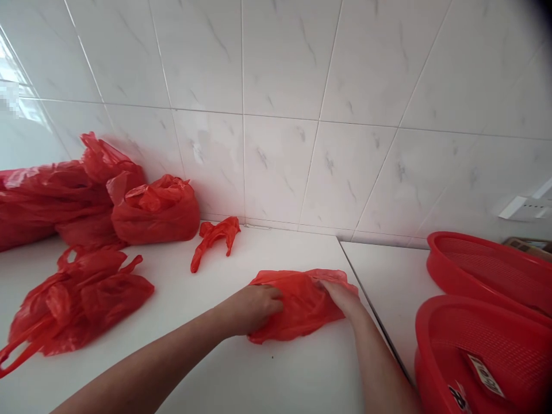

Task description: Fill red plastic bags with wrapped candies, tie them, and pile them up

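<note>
A red plastic bag (297,313) lies spread and crumpled on the white tabletop in front of me. My left hand (257,307) is at its left side, fingers curled down and closed on the thin plastic. My right hand (342,296) reaches into a fold at the bag's upper right, where the plastic hides most of its fingers, so their grip cannot be made out. Whether anything lies inside this bag is not visible. A small twisted piece of red plastic bag (215,236) rests behind it, near the wall.
Several filled red bags stand at the left, among them a rounded one (157,215) by the wall and a loose one with handles (86,299) nearer me. At the right are two red plastic baskets (431,322). A seam (366,296) runs between tabletops. The tiled wall (280,172) closes the back.
</note>
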`<state>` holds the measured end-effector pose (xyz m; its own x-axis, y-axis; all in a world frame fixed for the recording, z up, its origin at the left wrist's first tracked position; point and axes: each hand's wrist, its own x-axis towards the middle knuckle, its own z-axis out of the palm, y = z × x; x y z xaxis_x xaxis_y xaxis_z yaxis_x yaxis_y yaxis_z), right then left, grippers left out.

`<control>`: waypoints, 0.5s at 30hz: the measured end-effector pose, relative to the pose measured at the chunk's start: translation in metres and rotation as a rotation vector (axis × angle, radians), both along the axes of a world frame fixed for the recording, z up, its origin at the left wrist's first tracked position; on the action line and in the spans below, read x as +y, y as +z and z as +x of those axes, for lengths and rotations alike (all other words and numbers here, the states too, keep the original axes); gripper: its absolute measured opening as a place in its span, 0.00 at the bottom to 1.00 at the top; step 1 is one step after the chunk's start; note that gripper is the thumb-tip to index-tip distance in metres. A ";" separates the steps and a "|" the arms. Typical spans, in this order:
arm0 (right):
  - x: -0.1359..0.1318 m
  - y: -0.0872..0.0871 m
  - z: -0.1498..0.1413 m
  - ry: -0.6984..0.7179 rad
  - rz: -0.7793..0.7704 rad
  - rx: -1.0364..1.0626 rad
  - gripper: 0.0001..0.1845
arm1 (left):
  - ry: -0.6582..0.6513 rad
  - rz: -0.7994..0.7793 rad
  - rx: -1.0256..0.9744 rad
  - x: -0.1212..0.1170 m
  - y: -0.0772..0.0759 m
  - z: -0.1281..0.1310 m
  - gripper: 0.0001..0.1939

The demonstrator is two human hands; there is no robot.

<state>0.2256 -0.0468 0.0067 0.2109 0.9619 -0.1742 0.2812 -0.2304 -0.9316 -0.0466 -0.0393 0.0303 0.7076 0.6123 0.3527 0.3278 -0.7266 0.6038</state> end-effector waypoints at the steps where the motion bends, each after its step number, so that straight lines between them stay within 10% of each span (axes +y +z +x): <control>1: -0.001 0.001 0.003 0.040 -0.048 0.037 0.15 | -0.037 0.116 0.072 -0.001 0.002 -0.002 0.12; 5: -0.008 0.008 0.013 0.262 -0.149 0.175 0.18 | 0.026 0.471 0.342 -0.001 0.006 -0.009 0.25; 15: -0.015 0.015 0.015 0.421 0.083 0.537 0.18 | -0.009 0.368 0.406 0.020 0.014 -0.001 0.31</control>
<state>0.2410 -0.0618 0.0214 -0.2790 0.9576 -0.0721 -0.1747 -0.1245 -0.9767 -0.0478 -0.0191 0.0440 0.8361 0.4936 0.2394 0.4746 -0.8697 0.1356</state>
